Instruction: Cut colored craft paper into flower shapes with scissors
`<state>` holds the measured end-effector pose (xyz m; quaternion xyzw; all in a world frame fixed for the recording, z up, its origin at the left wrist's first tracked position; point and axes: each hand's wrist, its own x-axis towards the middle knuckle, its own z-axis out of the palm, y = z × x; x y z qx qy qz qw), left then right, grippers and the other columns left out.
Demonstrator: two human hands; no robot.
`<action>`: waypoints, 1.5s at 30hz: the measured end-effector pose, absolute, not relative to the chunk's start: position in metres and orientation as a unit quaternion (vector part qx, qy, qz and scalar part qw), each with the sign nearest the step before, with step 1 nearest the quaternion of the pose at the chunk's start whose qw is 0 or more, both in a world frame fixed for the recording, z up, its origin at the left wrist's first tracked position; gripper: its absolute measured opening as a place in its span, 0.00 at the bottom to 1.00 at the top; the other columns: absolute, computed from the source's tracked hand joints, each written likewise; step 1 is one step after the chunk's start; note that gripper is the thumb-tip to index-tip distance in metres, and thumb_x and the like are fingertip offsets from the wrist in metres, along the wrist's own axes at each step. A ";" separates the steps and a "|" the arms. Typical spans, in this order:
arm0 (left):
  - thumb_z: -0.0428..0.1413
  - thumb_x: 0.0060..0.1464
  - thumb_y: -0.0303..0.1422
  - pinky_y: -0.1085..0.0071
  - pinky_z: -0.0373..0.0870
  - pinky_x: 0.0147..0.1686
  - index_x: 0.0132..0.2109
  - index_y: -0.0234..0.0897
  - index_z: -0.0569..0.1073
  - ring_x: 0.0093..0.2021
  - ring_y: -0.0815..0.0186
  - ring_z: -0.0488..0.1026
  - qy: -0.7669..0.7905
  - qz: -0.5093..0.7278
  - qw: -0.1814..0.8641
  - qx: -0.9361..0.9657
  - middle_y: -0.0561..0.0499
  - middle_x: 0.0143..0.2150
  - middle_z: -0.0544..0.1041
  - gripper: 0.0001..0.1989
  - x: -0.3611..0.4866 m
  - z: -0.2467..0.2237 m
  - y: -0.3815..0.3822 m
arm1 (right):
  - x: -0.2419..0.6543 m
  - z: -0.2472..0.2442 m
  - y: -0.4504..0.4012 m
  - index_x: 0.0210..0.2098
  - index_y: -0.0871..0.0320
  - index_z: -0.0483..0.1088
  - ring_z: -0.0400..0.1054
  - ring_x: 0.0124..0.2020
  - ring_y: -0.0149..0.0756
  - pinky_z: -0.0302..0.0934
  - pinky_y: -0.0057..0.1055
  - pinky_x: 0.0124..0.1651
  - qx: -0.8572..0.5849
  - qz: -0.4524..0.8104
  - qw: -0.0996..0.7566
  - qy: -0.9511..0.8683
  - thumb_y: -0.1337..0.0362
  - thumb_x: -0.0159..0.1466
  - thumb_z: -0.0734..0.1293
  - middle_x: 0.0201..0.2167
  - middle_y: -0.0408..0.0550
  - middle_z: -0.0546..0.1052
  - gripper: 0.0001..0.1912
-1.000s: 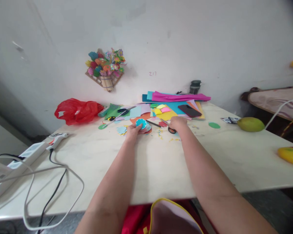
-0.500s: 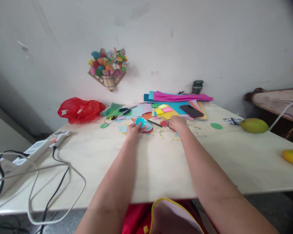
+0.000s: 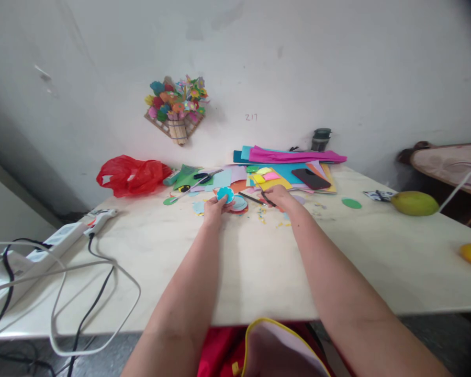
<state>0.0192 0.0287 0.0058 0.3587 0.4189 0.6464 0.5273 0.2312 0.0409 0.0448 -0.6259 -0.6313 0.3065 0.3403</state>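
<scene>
Between the thumb and fingers of my left hand is a blue scalloped paper flower with a pale edge. My right hand is closed around the dark handles of a pair of scissors, whose thin blades point up and left. A black pencil lies on the table between the two hands. Beside my left hand are pale blue paper discs, stacked over red ones. Small yellow paper scraps are scattered below my right hand.
Behind the hands lie coloured paper sheets, a phone and a second pair of scissors. A red plastic bag sits at left, near a power strip with cables. At right are a green paper disc and a green mango.
My right hand has shifted slightly left with the scissors, which have turned to point more upward. My left hand still holds the blue paper flower. The view has moved a little.
</scene>
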 end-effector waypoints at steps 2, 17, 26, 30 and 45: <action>0.66 0.45 0.29 0.64 0.78 0.36 0.33 0.29 0.77 0.29 0.60 0.80 0.420 0.647 0.528 0.355 0.45 0.29 0.80 0.09 0.020 0.007 0.028 | 0.224 0.040 0.039 0.34 0.61 0.75 0.61 0.14 0.25 0.53 0.22 0.18 -0.598 0.391 0.369 -0.595 0.61 0.59 0.70 0.15 0.39 0.69 0.09; 0.66 0.44 0.29 0.67 0.78 0.36 0.33 0.29 0.77 0.29 0.63 0.79 0.406 0.627 0.548 0.376 0.46 0.29 0.80 0.09 0.019 0.009 0.023 | 0.200 0.016 0.040 0.34 0.59 0.68 0.64 0.16 0.23 0.45 0.19 0.15 -0.438 0.527 0.441 -0.579 0.63 0.57 0.71 0.20 0.39 0.72 0.09; 0.67 0.44 0.30 0.69 0.77 0.33 0.33 0.29 0.77 0.29 0.62 0.79 0.411 0.635 0.541 0.368 0.46 0.29 0.79 0.09 0.018 0.009 0.025 | 0.208 0.020 0.035 0.30 0.60 0.69 0.65 0.17 0.26 0.48 0.20 0.15 -0.389 0.552 0.341 -0.654 0.53 0.61 0.67 0.21 0.43 0.74 0.15; 0.67 0.44 0.30 0.69 0.77 0.33 0.33 0.29 0.76 0.30 0.62 0.80 0.412 0.637 0.540 0.365 0.46 0.30 0.79 0.11 0.017 0.009 0.025 | 0.208 0.019 0.035 0.32 0.59 0.70 0.66 0.18 0.28 0.51 0.21 0.16 -0.389 0.550 0.324 -0.664 0.50 0.61 0.67 0.20 0.44 0.75 0.17; 0.68 0.40 0.29 0.61 0.77 0.43 0.30 0.31 0.74 0.31 0.61 0.79 0.389 0.660 0.544 0.341 0.49 0.28 0.78 0.11 0.017 0.005 0.029 | 0.195 0.020 0.029 0.27 0.59 0.66 0.64 0.15 0.25 0.46 0.21 0.13 -0.376 0.545 0.339 -0.668 0.49 0.56 0.70 0.19 0.42 0.73 0.19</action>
